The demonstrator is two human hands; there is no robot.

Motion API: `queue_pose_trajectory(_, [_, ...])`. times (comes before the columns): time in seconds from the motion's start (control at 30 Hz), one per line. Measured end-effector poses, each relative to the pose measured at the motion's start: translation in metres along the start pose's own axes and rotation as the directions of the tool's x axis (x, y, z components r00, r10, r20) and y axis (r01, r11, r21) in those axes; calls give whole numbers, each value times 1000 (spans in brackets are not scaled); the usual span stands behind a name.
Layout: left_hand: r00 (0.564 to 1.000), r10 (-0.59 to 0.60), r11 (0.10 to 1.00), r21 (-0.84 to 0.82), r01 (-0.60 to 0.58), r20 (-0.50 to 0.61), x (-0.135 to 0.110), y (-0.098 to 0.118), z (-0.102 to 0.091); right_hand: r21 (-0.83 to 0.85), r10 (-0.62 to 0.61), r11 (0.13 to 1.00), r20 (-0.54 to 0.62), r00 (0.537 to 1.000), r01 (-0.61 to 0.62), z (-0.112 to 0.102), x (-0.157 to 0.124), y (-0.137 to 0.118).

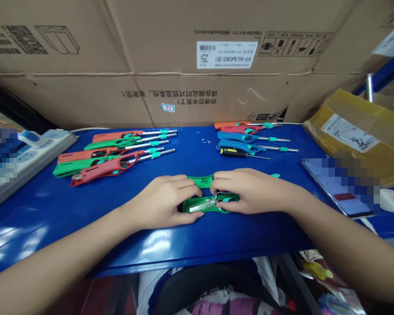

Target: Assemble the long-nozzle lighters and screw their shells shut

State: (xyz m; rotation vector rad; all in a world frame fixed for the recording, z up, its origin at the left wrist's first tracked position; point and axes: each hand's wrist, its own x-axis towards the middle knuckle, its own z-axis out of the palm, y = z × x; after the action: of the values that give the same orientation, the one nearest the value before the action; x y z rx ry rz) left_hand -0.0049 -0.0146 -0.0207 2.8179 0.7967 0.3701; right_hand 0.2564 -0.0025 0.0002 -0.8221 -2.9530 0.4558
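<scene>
On the blue table in front of me lies an opened green gas lighter (189, 204), its near casing half showing a clear fuel tank (200, 205) and thin white wires inside. The other green casing half (202, 182) sits just behind it. My left hand (170, 199) is closed around the left end of the near half, thumb along its front edge. Bent over the right part is my right hand (249, 190), thumb by the wires and fingers curled at the casing; it hides the barrel except for a teal tip (275, 175).
Several red and green lighters (101, 168) lie at the left. Orange, red and blue lighters (238, 136) and a black-yellow screwdriver (231, 152) lie back right. A phone (338, 188), taped parcel (351, 127) and power strip (29, 153) flank the table. Cardboard (101, 96) stands behind.
</scene>
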Motion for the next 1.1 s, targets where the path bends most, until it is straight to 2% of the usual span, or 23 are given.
queue_pose_trajectory(0.3, [999, -32, 999, 5, 32, 5, 2, 0, -2, -35, 107, 993, -86, 990, -110, -9, -3, 2])
queue_pose_trajectory(0.47, [996, -85, 996, 29, 85, -2, 1, -1, -5, -127, 241, 956, -185, 953, -266, -6, 2, 8])
queue_pose_trajectory(0.57, [995, -102, 995, 23, 102, 6, 1, -3, -7, -132, 288, 938, -216, 933, -320, -3, 2, 14])
queue_pose_trajectory(0.77, [999, -26, 1000, 11, 25, 47, 0, -6, -8, -61, 198, 975, -203, 959, -214, 0, -1, 23])
queue_pose_trajectory(0.97, [998, -1, 1000, -16, 2, 57, 0, -7, -7, 11, 283, 958, -188, 940, -286, 5, 7, 27])
queue_pose_trajectory(1.1, [999, -12, 1000, -12, 13, 36, 1, -8, -5, 69, 306, 952, -222, 926, -298, 6, 8, 31])
